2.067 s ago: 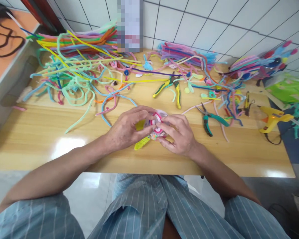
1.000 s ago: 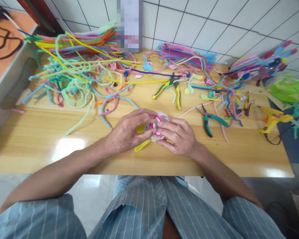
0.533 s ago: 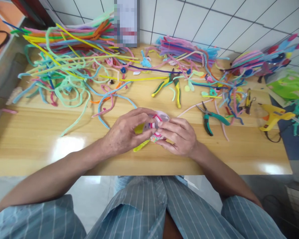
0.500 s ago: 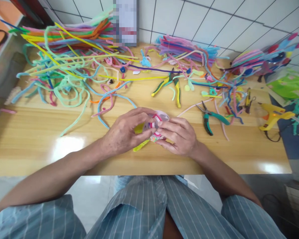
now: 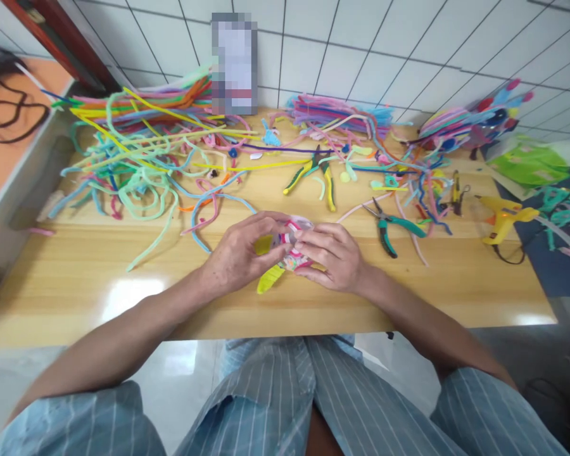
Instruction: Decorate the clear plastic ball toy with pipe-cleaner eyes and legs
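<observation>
Between my two hands is a small round pink-and-white craft piece [image 5: 292,258], its make partly hidden by the fingers. My left hand [image 5: 247,250] grips its left side with thumb and fingers. From the right, my right hand [image 5: 330,256] has its fingers closed over the piece. A yellow fuzzy strip [image 5: 270,278] sticks out below my left hand, and I cannot tell whether it is joined to the piece. Beyond the hands lie yellow-handled pliers [image 5: 316,174], with teal-handled long-nose pliers [image 5: 392,227] to the right.
Tangled pipe cleaners [image 5: 145,183] cover the back left, beside a long bundle of them [image 5: 156,104]. Another bundle [image 5: 332,114] rests against the tiled wall. A yellow glue gun [image 5: 503,218] lies at the right, near a green plastic bag [image 5: 527,161].
The camera view has tilted and shifted slightly, so the table sits lower in the picture. Both hands keep their hold on the craft piece, with hardly any change of pose.
</observation>
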A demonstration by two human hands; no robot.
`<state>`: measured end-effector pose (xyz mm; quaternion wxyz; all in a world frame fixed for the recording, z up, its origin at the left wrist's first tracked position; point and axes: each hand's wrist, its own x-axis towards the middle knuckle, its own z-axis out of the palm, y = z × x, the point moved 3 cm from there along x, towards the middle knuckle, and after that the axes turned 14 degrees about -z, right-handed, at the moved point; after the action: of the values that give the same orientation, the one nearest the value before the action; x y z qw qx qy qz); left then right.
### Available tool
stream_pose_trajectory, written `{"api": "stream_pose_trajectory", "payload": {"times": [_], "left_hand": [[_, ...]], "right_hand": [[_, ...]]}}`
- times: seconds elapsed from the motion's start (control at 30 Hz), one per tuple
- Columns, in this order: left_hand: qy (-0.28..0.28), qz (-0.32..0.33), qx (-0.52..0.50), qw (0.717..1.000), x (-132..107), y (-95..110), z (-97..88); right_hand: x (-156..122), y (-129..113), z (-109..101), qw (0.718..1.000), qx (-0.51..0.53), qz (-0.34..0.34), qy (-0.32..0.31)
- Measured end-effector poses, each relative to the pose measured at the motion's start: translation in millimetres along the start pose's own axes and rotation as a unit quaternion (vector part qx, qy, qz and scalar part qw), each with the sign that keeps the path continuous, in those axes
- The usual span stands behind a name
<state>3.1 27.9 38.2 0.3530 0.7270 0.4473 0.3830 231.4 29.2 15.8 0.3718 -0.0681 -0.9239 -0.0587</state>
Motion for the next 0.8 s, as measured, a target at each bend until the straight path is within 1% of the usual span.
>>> {"api": "stream_pose_trajectory", "payload": {"times": [0.1,0.2,0.3,0.5,0.67,0.8], "left_hand": [[-0.003,-0.014,-0.004,1.0,2.0,0.9,-0.4],[-0.004,-0.013,-0.002,1.0,2.1,3.7,-0.7],[-0.008,-0.013,0.004,1.0,1.4,6.6,0.5],[0.012,-0.03,-0.002,0.999,-1.8,9.2,3.1],[0.006,-0.06,-0.01,0.998,-5.1,10.6,4.8],[-0.005,-0.077,-0.02,0.997,-0.7,12.5,7.2]], "right_hand": [[-3.0,1.6,1.2,1.0,0.013,0.003,-0.009],[-5.1,1.4,0.0,1.0,0.013,0.004,-0.025],[-4.4,1.8,-3.7,0.999,0.013,-0.015,-0.031],[3.8,3.6,-9.7,0.996,-0.037,-0.081,-0.019],[4.5,2.0,-8.1,0.994,-0.066,-0.087,-0.007],[-1.5,3.8,-8.3,0.993,-0.077,-0.089,0.008]]}}
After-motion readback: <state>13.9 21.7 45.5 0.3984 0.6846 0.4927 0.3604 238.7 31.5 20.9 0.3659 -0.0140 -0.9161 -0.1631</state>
